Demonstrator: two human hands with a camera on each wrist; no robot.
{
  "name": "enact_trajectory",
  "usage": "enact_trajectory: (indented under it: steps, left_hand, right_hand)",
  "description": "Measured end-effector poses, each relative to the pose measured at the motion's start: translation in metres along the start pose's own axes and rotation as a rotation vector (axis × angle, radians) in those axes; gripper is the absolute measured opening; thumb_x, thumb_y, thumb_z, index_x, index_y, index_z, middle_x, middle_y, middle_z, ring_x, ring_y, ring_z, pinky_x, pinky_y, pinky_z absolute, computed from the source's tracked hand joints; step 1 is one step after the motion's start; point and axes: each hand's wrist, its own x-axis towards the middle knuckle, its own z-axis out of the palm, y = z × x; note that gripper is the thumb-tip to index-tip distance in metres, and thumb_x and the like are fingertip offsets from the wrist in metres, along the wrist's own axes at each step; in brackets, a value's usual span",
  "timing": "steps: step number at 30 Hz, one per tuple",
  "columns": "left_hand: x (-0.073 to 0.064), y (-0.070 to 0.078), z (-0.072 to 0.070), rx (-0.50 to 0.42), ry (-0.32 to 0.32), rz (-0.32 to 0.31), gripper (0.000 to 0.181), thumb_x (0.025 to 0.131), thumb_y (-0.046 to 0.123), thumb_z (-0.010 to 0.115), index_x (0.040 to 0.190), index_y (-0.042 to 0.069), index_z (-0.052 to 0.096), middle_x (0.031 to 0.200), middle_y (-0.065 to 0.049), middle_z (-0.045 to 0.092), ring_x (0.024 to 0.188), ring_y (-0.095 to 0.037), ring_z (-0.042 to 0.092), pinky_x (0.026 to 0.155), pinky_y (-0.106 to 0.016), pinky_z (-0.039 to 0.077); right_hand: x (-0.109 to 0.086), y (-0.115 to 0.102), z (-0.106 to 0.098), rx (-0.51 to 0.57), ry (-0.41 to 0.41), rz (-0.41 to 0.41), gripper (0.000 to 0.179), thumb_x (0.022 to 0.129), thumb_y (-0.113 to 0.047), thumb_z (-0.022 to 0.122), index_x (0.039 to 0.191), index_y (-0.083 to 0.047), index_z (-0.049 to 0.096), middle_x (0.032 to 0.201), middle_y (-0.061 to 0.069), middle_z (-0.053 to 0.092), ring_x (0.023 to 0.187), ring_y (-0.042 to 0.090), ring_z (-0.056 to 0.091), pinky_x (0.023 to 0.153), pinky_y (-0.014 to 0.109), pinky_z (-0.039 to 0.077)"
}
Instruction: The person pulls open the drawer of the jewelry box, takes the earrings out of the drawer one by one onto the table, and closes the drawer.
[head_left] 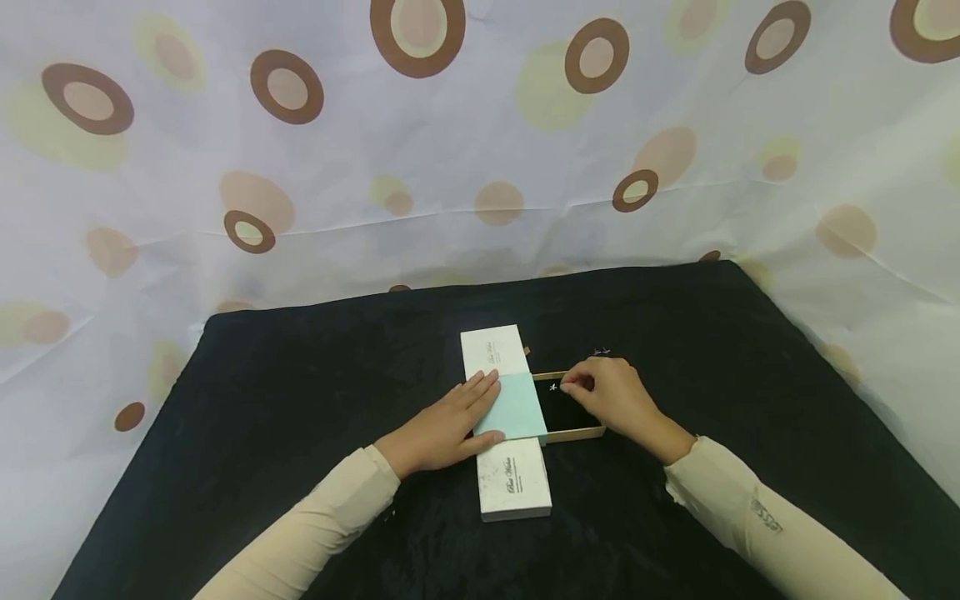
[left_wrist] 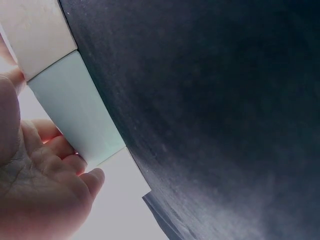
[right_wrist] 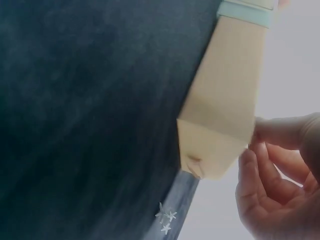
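Observation:
My left hand (head_left: pixel 448 423) lies with straight fingers across the pale green middle band (head_left: pixel 517 406) of a white gift box (head_left: pixel 515 483) with printed lettering. From the right side of this band a tan drawer (head_left: pixel 575 434) with a black inside sticks out. Over the drawer, my right hand (head_left: pixel 613 395) has its thumb and index finger brought together, and a small white star (head_left: pixel 553 387) shows right at their tips. In the right wrist view those fingertips are at the drawer's upper edge, and the drawer's end carries a small tan ribbon pull (right_wrist: pixel 195 166).
Several small white stars (right_wrist: pixel 166 217) lie on the black cloth (head_left: pixel 337 367) beyond the drawer's end, behind my right hand. A white curtain (head_left: pixel 450 150) with brown and yellow circles hangs behind the cloth-covered table.

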Motion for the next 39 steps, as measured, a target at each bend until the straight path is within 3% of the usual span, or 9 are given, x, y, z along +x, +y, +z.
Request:
enact_trajectory:
  steps: [13,39]
  left_hand:
    - [0.002,0.001,-0.001,0.012,0.012,0.007,0.073,0.1,0.049,0.042,0.154,0.008,0.016,0.162,-0.003,0.007,0.148,-0.018,0.004,0.118,-0.04,0.015]
    - [0.002,-0.001,0.002,0.015,0.002,0.0,0.073,0.1,0.05,0.041,0.154,0.009,0.015,0.162,-0.002,0.006,0.148,-0.018,0.004,0.118,-0.04,0.015]
  right_hand:
    - [0.014,0.0,0.008,-0.078,-0.043,0.019,0.004,0.084,-0.009,0.073,0.079,-0.008,0.075,0.072,0.0,0.067,0.06,0.009,0.056,0.059,0.035,0.048]
    - [0.016,-0.001,0.015,-0.119,-0.076,0.035,0.006,0.083,-0.01,0.074,0.078,-0.008,0.073,0.07,0.0,0.063,0.057,0.009,0.051,0.057,0.033,0.046]
